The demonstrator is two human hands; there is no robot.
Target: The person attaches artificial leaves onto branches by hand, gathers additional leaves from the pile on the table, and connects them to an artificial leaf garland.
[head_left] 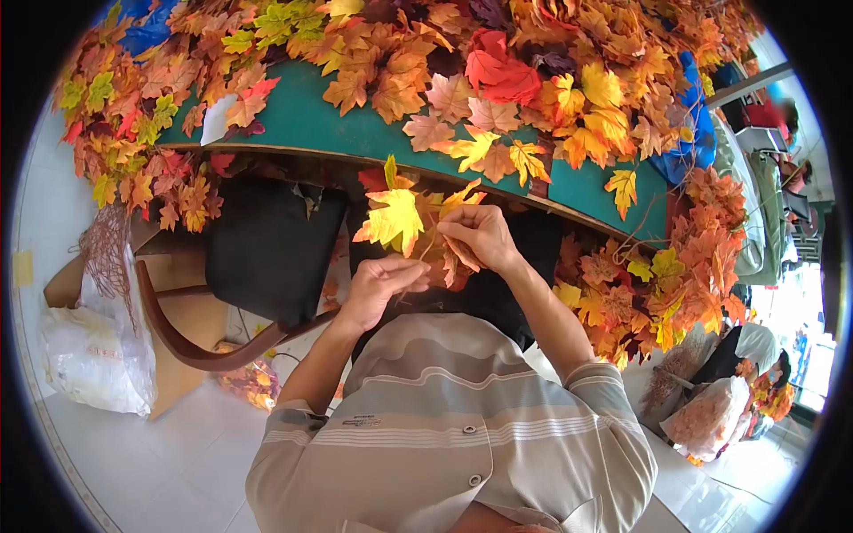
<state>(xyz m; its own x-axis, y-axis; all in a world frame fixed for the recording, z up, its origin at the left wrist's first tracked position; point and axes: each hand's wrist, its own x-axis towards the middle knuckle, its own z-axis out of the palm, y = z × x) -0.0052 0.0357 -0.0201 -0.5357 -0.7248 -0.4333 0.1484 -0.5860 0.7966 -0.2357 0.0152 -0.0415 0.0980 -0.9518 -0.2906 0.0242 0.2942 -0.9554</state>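
Note:
My left hand (380, 286) is in front of my chest, its fingers closed around what looks like a thin stem. Just above it sits a yellow artificial maple leaf (393, 219) with orange tips. My right hand (481, 234) is a little higher and to the right, pinching the stem of an artificial maple leaf garland. Orange leaves (460, 264) hang beneath its fingers, and a yellow leaf shows above them. Both hands are close together, below the table's front edge. The exact grip points are partly hidden by the fingers.
A green table (355, 133) carries a thick heap of artificial maple leaves (569, 53), which spill over both ends. On the left stand a black-seated chair (275, 249) and a white plastic bag (98, 355). More bags (711, 413) lie at the right. Another person is far right.

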